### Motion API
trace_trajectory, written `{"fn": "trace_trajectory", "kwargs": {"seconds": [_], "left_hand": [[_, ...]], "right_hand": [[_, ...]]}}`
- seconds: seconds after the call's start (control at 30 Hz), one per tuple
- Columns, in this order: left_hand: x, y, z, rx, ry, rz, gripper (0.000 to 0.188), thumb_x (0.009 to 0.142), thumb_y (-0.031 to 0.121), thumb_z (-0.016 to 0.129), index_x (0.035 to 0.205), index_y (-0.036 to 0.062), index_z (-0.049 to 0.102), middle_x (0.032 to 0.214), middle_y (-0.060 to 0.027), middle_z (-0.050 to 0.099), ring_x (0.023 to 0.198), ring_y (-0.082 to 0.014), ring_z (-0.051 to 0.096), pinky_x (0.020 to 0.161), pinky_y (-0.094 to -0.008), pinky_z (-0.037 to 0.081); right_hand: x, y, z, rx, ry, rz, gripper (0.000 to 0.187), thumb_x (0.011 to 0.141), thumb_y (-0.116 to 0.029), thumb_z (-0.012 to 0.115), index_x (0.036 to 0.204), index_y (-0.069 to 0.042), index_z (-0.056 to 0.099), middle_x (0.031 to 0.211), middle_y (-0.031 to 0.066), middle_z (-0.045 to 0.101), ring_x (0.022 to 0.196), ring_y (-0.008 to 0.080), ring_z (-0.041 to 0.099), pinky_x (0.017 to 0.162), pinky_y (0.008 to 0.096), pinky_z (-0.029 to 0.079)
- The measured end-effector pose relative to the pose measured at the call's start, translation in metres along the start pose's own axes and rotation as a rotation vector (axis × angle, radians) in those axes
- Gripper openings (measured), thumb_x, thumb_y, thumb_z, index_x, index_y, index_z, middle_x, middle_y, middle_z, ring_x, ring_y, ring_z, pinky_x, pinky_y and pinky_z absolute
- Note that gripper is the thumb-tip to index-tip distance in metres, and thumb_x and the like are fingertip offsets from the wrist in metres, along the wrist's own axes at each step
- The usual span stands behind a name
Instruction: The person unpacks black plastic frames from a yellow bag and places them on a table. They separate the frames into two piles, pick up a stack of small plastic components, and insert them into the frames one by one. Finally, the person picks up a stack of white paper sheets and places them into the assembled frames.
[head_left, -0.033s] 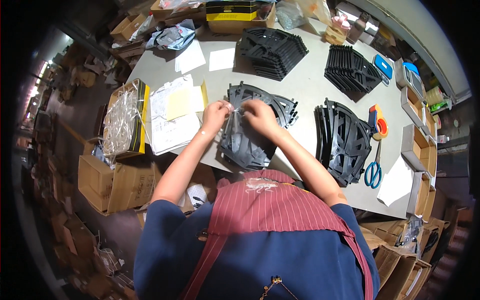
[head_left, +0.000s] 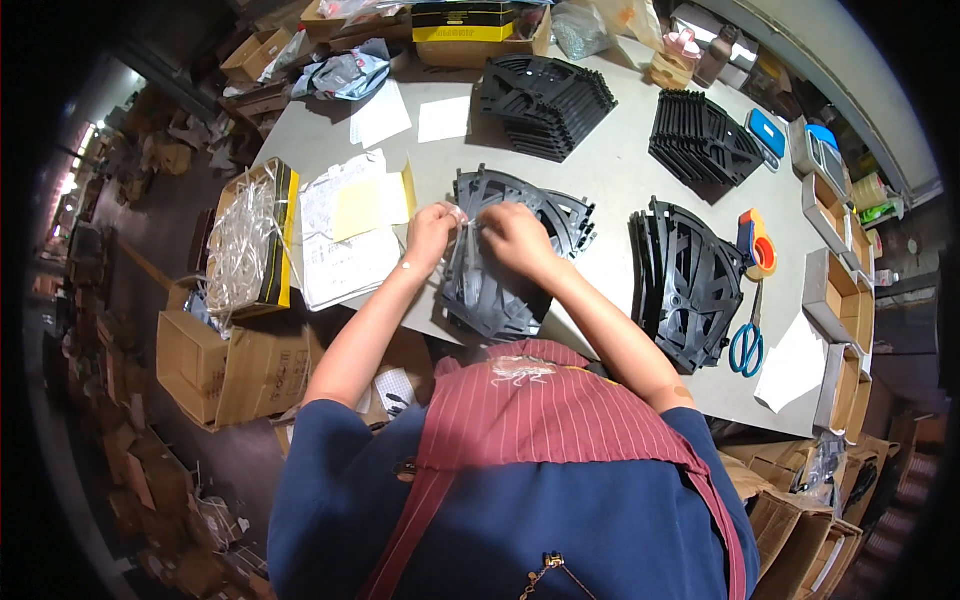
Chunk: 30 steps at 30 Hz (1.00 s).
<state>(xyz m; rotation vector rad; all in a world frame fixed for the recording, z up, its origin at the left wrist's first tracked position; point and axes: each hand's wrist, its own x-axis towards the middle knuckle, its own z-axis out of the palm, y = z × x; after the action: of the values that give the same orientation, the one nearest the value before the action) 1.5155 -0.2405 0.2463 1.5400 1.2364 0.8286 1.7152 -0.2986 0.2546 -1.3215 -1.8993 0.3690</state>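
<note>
In front of me on the table lies a stack of black plastic frames [head_left: 497, 300]. Above its left edge my left hand [head_left: 432, 234] is closed, pinching a thin, translucent plastic strip [head_left: 470, 240] between thumb and fingers. My right hand [head_left: 515, 236] sits just to the right over the same stack, fingers bent and closed at the strip's upper part. The fingertips partly hide the strip, and its exact shape is hard to make out against the black.
More black frame stacks stand at the far middle [head_left: 550, 105], far right [head_left: 705, 140] and right [head_left: 690, 285]. Near the right one are a tape roll [head_left: 763, 256] and blue-handled scissors [head_left: 746, 350]. Papers [head_left: 345, 240] and a box of white strips [head_left: 245, 235] are left.
My right hand has shifted slightly left, and its fingers are tucked closer to the left hand. My left hand has hardly moved.
</note>
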Motion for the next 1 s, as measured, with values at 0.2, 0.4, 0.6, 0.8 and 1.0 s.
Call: {"fn": "trace_trajectory", "kwargs": {"seconds": [0.2,0.4,0.6,0.8,1.0], "left_hand": [[-0.044,0.066,-0.006,-0.384,-0.065,-0.114,0.014,0.095,0.007,0.058,0.087,-0.0008,0.067,0.085,-0.003,0.065,0.082,-0.0118,0.058,0.079,-0.0249,0.044],[-0.055,0.069,-0.012,-0.381,-0.053,-0.098,0.014,0.097,0.011,0.06,0.089,0.0022,0.068,0.084,0.0005,0.062,0.078,-0.0083,0.052,0.074,-0.0233,0.04],[-0.045,0.025,-0.013,-0.315,0.062,-0.174,0.016,0.097,0.01,0.059,0.094,0.0002,0.07,0.088,-0.002,0.067,0.081,-0.0102,0.057,0.077,-0.0243,0.044],[-0.046,0.023,-0.004,-0.441,0.126,-0.249,0.013,0.097,0.009,0.057,0.095,0.0027,0.067,0.074,0.004,0.057,0.064,-0.0061,0.049,0.057,-0.0226,0.037],[-0.044,0.007,0.015,0.293,0.209,0.142,0.014,0.095,0.016,0.055,0.093,0.0028,0.054,0.082,-0.0202,0.061,0.079,-0.0399,0.061,0.07,-0.0434,0.047]], "right_hand": [[0.002,-0.036,-0.019,-0.091,-0.131,0.128,0.025,0.084,-0.027,0.07,0.096,-0.007,0.063,0.093,0.0119,0.07,0.097,0.0345,0.063,0.078,0.0475,0.054],[0.006,-0.041,-0.018,-0.031,-0.166,0.145,0.022,0.084,-0.028,0.071,0.092,-0.008,0.066,0.09,0.0096,0.071,0.096,0.0326,0.062,0.077,0.0465,0.054],[-0.002,-0.033,-0.005,-0.087,-0.102,-0.05,0.045,0.078,-0.037,0.077,0.102,-0.005,0.057,0.097,0.0132,0.064,0.095,0.0339,0.062,0.075,0.0448,0.054],[0.003,-0.035,0.021,-0.269,-0.04,-0.251,0.023,0.086,-0.024,0.066,0.096,-0.005,0.06,0.084,0.0102,0.062,0.076,0.031,0.065,0.064,0.0409,0.054],[0.014,-0.063,-0.011,-0.087,0.01,-0.364,0.011,0.075,-0.011,0.066,0.086,-0.009,0.064,0.07,0.0078,0.061,0.062,0.03,0.062,0.06,0.0411,0.052]]}}
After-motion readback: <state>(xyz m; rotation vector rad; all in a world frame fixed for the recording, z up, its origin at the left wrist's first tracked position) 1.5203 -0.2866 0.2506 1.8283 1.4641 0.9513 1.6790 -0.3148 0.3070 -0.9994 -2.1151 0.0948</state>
